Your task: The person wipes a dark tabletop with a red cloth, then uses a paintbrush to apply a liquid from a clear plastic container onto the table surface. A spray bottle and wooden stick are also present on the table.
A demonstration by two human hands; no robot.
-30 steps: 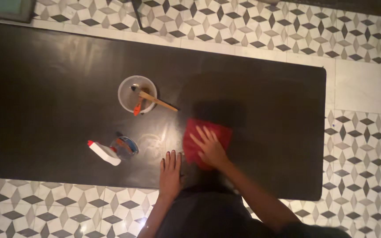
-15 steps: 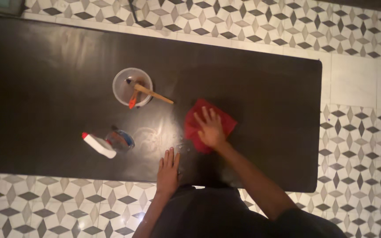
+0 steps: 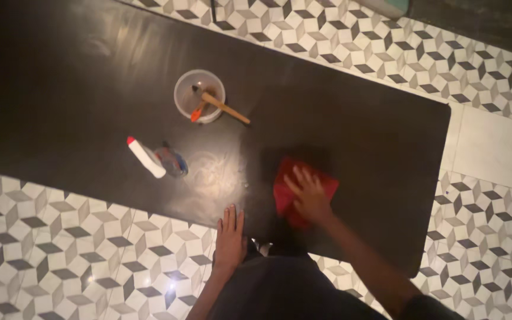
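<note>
Cloth (image 3: 296, 188), red, lies flat on the dark table (image 3: 78, 77) near its front edge, w/ the right hand (image 3: 309, 195) pressed on top of it, fingers spread wide & flat, palm down, not gripping. Left hand (image 3: 230, 234) rests flat at the table's near edge, fingers straight & close together, holding nothing, just left of the cloth but apart from it. Smeary wet patch (image 3: 211, 169) shows on the tabletop btwn the cloth and a spray bottle (image 3: 155, 159), which lies on its side, white head w/ red tip pointing left. Further back stands a clear round bowl (image 3: 199, 96) w/ a wooden-handled utensil (image 3: 225, 108) sticking out over its rim to the right, plus a small orange tool (image 3: 196, 111) inside. Patterned tile floor (image 3: 60, 249) surrounds the table.
</note>
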